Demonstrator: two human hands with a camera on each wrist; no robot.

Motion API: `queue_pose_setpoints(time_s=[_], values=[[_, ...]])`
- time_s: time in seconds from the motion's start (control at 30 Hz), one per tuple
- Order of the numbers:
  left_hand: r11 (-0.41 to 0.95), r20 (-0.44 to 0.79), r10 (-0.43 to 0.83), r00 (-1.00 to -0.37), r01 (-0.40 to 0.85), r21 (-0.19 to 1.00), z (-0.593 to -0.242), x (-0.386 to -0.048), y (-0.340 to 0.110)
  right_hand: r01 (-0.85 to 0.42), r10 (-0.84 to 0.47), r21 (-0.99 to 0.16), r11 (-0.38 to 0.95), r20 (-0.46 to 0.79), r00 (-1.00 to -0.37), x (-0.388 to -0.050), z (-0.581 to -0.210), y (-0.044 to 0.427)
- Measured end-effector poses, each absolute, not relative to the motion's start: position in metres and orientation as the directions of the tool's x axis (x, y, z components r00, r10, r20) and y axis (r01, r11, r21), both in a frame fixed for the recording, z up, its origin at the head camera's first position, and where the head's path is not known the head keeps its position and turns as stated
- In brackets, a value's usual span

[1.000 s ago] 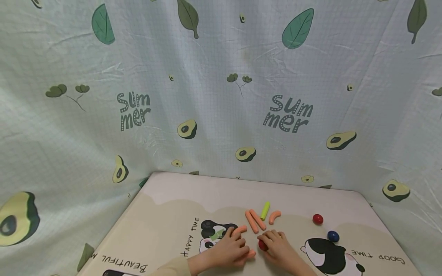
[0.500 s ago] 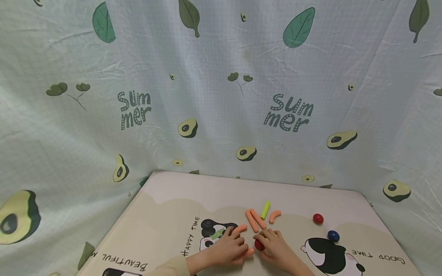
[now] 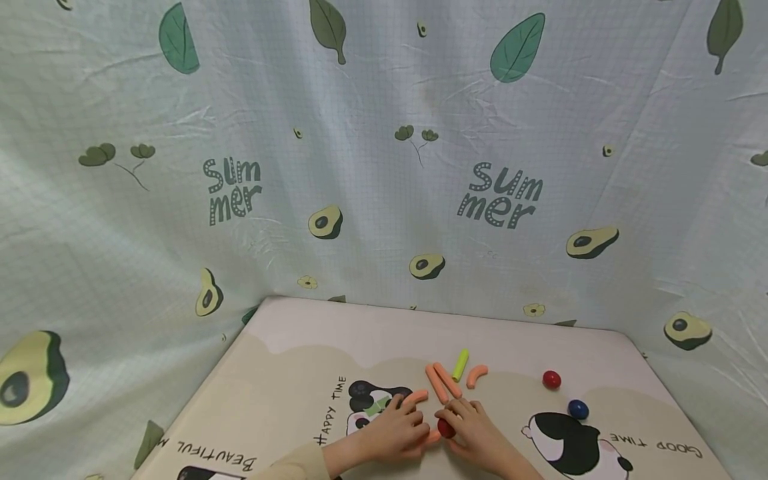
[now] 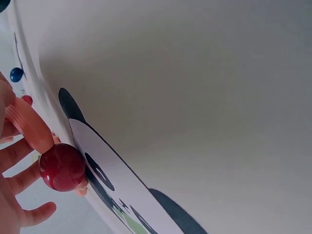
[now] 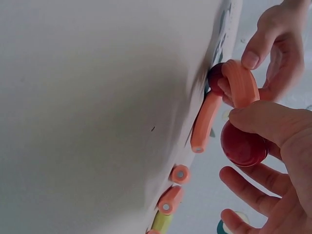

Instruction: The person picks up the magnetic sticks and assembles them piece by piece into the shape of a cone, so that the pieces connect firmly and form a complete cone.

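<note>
My left hand grips a curved orange stick, whose end sticks out on the right of the fingers in the head view. In the left wrist view a red ball sits at the other end of that stick, beside the hand's spread fingers. Another orange stick reaches out beyond the left hand. My right hand pinches a second red ball between thumb and fingers, right by the curved stick's free end. Whether they touch is hard to tell.
Two straight orange sticks, a yellow-green stick and a short curved orange stick lie ahead of the hands. Further right are a red ball and a blue ball. A printed curtain stands behind the table.
My right hand has carried its red ball leftward, up to the curved orange stick's end. The left hand has stayed nearly still.
</note>
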State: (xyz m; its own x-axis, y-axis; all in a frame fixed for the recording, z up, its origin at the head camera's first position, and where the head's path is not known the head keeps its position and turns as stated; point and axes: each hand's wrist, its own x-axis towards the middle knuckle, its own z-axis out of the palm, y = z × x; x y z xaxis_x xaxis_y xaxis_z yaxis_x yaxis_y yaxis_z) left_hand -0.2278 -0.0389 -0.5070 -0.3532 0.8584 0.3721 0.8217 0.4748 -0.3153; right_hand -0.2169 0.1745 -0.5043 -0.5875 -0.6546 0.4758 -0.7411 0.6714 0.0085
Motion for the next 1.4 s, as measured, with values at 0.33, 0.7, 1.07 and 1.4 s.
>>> queue_pose_setpoints(time_s=[0.33,0.7,1.07,1.4], values=[[0.507,0.467,0.822,-0.327,0.793,-0.337,-0.507,-0.225,-0.032,-0.733,-0.661,0.017,0.68,0.448,-0.602,-0.216,-0.505,0.175],[0.512,0.419,0.829,-0.371,0.804,-0.303,-0.512,-0.224,-0.032,-0.737,-0.684,-0.03,0.675,0.348,-0.641,-0.213,-0.503,0.177],[0.487,0.334,0.862,-0.381,0.805,-0.339,-0.513,-0.224,-0.04,-0.757,-0.714,-0.074,0.649,0.284,-0.64,-0.213,-0.506,0.18],[0.473,0.33,0.868,-0.371,0.819,-0.324,-0.507,-0.226,-0.044,-0.77,-0.719,-0.072,0.634,0.31,-0.622,-0.214,-0.504,0.178]])
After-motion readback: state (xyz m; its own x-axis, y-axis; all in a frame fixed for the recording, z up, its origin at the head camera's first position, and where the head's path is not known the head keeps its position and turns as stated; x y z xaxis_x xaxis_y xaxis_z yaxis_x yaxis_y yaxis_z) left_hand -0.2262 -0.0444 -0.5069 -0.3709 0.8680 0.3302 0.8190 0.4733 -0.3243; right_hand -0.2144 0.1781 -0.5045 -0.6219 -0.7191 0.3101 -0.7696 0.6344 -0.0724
